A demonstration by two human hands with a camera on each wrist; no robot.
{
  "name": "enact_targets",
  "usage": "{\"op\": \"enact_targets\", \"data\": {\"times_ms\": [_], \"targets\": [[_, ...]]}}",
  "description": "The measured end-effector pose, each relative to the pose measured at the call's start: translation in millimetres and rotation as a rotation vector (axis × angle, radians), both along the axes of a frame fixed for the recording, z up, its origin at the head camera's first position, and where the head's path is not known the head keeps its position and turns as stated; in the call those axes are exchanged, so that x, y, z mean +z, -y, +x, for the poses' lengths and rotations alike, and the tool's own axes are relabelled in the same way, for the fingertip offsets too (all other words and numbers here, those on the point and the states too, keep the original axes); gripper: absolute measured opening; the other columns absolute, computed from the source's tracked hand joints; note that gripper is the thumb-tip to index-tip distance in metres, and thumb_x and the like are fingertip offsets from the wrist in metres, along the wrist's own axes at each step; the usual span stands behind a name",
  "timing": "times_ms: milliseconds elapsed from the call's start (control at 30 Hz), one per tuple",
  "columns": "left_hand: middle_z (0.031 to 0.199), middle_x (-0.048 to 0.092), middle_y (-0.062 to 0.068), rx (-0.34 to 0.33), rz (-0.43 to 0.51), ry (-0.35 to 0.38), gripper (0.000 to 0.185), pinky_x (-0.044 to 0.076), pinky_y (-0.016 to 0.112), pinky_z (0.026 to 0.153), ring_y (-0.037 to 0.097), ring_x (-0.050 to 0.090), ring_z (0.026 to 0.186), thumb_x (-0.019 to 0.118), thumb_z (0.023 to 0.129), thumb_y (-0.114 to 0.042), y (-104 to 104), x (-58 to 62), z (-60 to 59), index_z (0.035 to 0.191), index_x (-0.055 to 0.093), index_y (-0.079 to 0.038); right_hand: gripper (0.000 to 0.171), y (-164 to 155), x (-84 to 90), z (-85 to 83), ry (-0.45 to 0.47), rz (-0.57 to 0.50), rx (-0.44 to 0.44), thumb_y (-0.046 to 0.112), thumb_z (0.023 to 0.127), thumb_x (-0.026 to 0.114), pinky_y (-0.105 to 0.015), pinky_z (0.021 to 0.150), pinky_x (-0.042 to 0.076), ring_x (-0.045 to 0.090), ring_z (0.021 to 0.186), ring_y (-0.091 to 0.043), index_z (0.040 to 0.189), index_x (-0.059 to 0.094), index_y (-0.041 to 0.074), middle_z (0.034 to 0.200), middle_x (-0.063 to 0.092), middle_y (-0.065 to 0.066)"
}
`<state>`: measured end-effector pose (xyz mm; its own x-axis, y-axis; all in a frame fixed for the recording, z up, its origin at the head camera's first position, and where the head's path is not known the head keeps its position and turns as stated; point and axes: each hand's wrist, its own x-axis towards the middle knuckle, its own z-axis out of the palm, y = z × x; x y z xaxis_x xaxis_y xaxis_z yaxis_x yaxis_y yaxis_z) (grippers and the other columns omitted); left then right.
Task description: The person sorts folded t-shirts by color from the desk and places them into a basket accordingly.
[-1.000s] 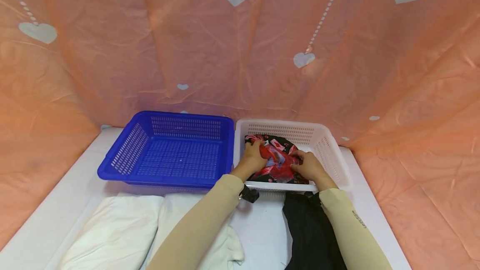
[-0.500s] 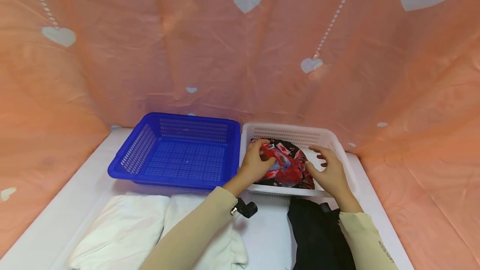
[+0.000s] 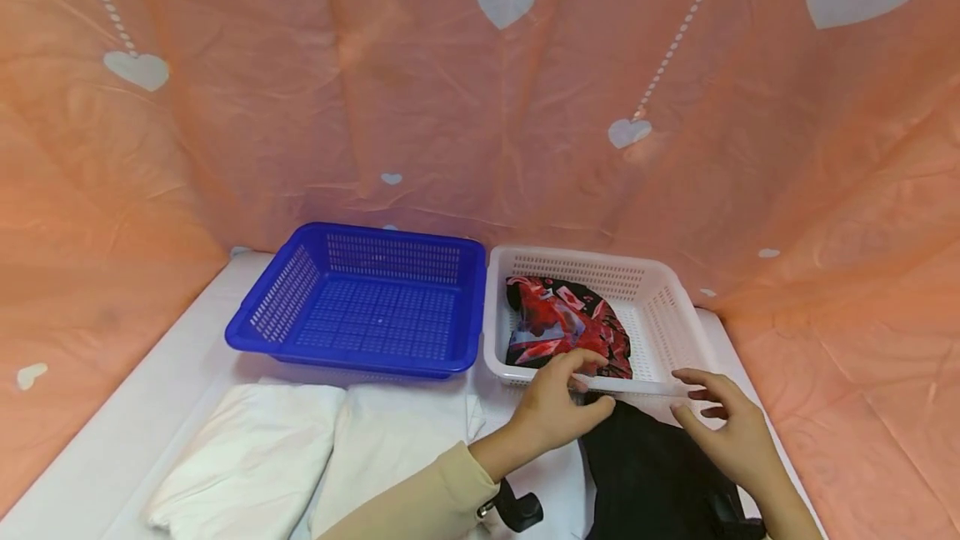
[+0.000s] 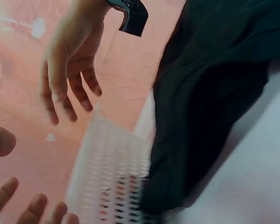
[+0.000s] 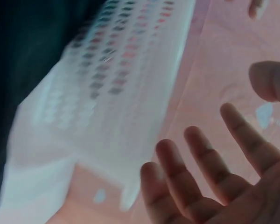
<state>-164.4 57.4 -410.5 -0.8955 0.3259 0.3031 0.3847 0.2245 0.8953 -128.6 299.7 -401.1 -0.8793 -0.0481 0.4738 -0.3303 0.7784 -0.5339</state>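
left hand (image 3: 558, 407), right hand (image 3: 731, 432): spread | black cloth (image 3: 652, 473) near, contact unclear | patterned cloth (image 3: 566, 325) in white basket (image 3: 678, 327)

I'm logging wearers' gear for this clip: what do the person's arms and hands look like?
The left hand is gloveless, with a long beige sleeve behind it and a black band at the wrist, near a small shiny fitting. The right hand is gloveless too, with a black strap at its wrist.

Matt black cloth (image 3: 648, 473), plastic basket (image 3: 678, 319)
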Motion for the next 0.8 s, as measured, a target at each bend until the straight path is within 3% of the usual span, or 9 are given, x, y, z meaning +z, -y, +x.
{"op": "enact_targets", "data": {"times_ms": [200, 433, 533, 667, 733, 800], "targets": [[0.103, 0.066, 0.002, -0.023, -0.062, 0.098, 0.039, 0.046, 0.019, 0.075, 0.008, 0.063, 0.083, 0.074, 0.077, -0.024, -3.8, -14.5, 9.6, 0.115, 0.063, -0.02, 0.042, -25.2, -13.8, 21.1, 0.072, 0.063, -0.081, 0.011, 0.075, 0.08, -0.019, 0.062, 0.048, 0.047, 0.087, 0.017, 0.114, 0.067, 0.015, 0.104, 0.058, 0.013], [0.106, 0.064, 0.006, -0.068, -0.092, 0.193, 0.041, 0.045, 0.018, 0.071, 0.009, 0.059, 0.081, 0.075, 0.076, -0.025, -7.3, -26.6, 20.2, 0.115, 0.062, -0.02, 0.042, -46.0, -26.6, 33.0, 0.163, 0.113, -0.12, 0.018, 0.077, 0.08, -0.022, 0.059, 0.046, 0.043, 0.087, 0.014, 0.116, 0.066, 0.012, 0.109, 0.063, -0.012], [0.106, 0.063, 0.006, -0.07, -0.128, 0.231, 0.044, 0.045, 0.019, 0.069, 0.008, 0.058, 0.079, 0.076, 0.075, -0.027, -7.7, -31.3, 24.8, 0.116, 0.062, -0.02, 0.043, -51.5, -31.2, 36.1, 0.205, 0.133, -0.137, 0.021, 0.078, 0.079, -0.023, 0.059, 0.046, 0.05, 0.086, 0.004, 0.117, 0.065, 0.012, 0.111, 0.063, -0.016], [0.102, 0.06, 0.003, -0.07, -0.15, 0.272, 0.047, 0.042, 0.019, 0.065, 0.007, 0.055, 0.077, 0.077, 0.074, -0.028, -8.3, -35.8, 30.4, 0.117, 0.062, -0.019, 0.045, -56.7, -36.7, 40.0, 0.232, 0.154, -0.137, 0.022, 0.077, 0.079, -0.024, 0.058, 0.047, 0.063, 0.088, -0.026, 0.117, 0.064, 0.009, 0.113, 0.063, -0.02], [0.099, 0.058, 0.002, -0.073, -0.153, 0.276, 0.047, 0.04, 0.018, 0.064, 0.007, 0.054, 0.075, 0.077, 0.073, -0.027, -8.8, -37.4, 32.7, 0.116, 0.061, -0.019, 0.045, -58.4, -39.2, 42.1, 0.235, 0.163, -0.139, 0.022, 0.077, 0.08, -0.023, 0.058, 0.046, 0.065, 0.085, -0.027, 0.117, 0.064, 0.01, 0.113, 0.063, -0.021], [0.097, 0.056, 0.002, -0.076, -0.154, 0.277, 0.047, 0.04, 0.018, 0.063, 0.006, 0.053, 0.073, 0.077, 0.072, -0.026, -9.2, -38.8, 34.7, 0.116, 0.062, -0.018, 0.046, -59.6, -41.6, 44.3, 0.238, 0.169, -0.147, 0.024, 0.077, 0.08, -0.023, 0.058, 0.046, 0.064, 0.083, -0.017, 0.118, 0.064, 0.011, 0.112, 0.063, -0.021]]}}
